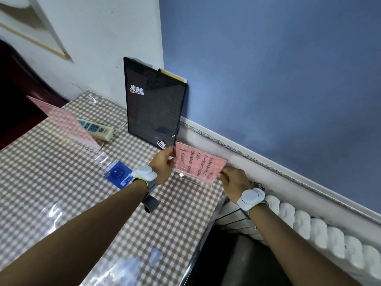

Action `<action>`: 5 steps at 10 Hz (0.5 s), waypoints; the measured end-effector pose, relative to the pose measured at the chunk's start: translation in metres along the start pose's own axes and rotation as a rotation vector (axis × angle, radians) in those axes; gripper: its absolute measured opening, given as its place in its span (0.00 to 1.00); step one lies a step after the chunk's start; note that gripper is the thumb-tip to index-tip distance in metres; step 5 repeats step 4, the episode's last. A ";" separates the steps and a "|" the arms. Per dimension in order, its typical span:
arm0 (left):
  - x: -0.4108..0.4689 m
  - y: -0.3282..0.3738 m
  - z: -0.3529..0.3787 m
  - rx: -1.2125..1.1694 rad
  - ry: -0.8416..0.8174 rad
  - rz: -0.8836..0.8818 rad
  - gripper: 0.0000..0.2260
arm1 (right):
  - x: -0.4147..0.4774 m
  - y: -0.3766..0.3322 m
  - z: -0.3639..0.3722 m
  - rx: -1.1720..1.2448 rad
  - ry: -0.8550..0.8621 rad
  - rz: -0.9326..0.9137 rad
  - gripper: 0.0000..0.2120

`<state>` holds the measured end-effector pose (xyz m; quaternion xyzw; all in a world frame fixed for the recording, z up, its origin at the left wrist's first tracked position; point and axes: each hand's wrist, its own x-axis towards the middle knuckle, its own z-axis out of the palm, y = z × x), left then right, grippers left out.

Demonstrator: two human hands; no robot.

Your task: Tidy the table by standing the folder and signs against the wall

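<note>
Pink acrylic sign [199,165]: vertical Chinese text, too small to read; upright at the table [61,182] edge by the blue wall [268,79]; left hand [164,164] pinches its left edge, right hand [235,183] pinches its lower right corner. Black folder [153,104]: two cartoon stickers, lettering illegible; leaning in the wall corner. Second pink sign [68,123]: far left, before a power strip [97,130]. Blue card [118,175]: QR code; flat.

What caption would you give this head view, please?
Both hands set a pink sign by the wall, beside the standing black folder.
</note>
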<state>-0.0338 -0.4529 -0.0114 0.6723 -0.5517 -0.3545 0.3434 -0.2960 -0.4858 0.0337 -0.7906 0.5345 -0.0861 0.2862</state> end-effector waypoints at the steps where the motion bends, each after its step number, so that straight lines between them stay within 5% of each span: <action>1: -0.001 0.002 -0.002 -0.004 -0.023 0.007 0.13 | 0.000 -0.003 -0.004 0.042 -0.020 0.022 0.07; 5: -0.004 0.031 -0.029 -0.053 -0.065 0.065 0.32 | 0.001 -0.017 -0.032 0.211 -0.007 0.039 0.16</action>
